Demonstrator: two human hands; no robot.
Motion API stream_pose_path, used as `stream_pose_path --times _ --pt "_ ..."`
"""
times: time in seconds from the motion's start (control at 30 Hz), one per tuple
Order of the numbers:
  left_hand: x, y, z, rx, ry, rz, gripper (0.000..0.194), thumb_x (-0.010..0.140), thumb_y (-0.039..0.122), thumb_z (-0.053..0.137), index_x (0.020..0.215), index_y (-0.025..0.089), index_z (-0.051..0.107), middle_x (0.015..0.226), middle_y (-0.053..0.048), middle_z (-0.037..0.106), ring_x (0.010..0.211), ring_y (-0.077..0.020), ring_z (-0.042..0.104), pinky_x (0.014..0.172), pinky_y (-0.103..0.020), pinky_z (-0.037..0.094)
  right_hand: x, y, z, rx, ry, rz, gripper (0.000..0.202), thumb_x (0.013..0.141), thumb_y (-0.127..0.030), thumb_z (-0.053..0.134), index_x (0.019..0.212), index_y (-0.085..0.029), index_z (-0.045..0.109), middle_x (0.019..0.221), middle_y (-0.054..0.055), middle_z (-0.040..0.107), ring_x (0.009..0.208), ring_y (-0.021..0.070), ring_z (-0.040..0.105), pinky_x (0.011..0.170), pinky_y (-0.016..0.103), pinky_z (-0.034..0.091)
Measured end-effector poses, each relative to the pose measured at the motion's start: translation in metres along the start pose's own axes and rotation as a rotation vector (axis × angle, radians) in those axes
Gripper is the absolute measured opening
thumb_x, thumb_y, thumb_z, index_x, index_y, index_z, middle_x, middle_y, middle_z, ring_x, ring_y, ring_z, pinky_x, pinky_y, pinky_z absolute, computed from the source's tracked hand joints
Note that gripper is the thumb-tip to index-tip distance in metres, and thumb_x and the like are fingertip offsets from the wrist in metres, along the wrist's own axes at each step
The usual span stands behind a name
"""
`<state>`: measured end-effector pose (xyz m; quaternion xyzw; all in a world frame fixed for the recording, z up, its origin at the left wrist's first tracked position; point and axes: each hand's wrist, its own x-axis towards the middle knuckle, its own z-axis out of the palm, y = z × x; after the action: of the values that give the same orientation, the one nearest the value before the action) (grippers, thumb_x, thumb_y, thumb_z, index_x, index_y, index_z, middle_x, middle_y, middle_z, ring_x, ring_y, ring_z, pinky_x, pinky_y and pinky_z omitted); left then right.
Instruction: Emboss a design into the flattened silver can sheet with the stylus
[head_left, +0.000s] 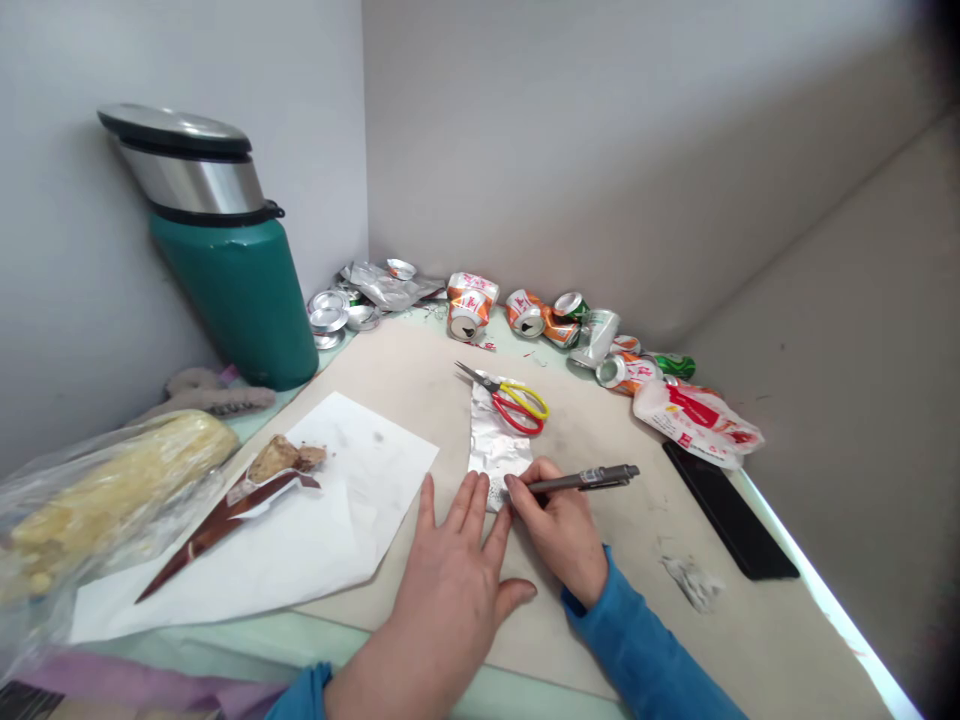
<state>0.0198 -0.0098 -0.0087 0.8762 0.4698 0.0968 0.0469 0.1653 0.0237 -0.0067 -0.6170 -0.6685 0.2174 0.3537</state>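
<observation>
A crinkled silver foil sheet [489, 437] lies at the middle of the board, its near end marked with small dark dots. My left hand [456, 570] rests flat with fingers spread, its fingertips at the sheet's near edge. Pinched in my right hand [561, 525] is a dark pen [592, 478], slanting up to the right; its tip is hidden by my fingers near the foil. Scissors [510, 397] with one red and one yellow handle lie across the far part of the sheet, their blades pointing to the back left.
Crushed cans [471, 305] line the back wall. A teal bottle [240, 300] stands back left. White paper [352, 520] bears a brown piece in a dark red wrapper [217, 525], beside a plastic-wrapped yellow item [127, 490]. At right are a red-white bag [697, 420] and a black phone [727, 510].
</observation>
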Motion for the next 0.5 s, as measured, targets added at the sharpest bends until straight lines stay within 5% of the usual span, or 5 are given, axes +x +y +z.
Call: stream_pose_path --times 0.5 --pt "0.0006 0.0011 -0.0057 -0.025 -0.028 -0.005 0.064 0.087 0.057 0.043 0.134 0.014 0.044 0.142 -0.025 0.031 0.135 -0.0341 0.027 0.104 -0.069 0.014 -0.0018 -0.0002 -0.0020 0.018 -0.026 -0.013 0.024 0.086 -0.035 0.053 0.066 -0.022 0.048 0.057 -0.003 0.051 0.055 0.0142 0.048 0.056 0.025 0.038"
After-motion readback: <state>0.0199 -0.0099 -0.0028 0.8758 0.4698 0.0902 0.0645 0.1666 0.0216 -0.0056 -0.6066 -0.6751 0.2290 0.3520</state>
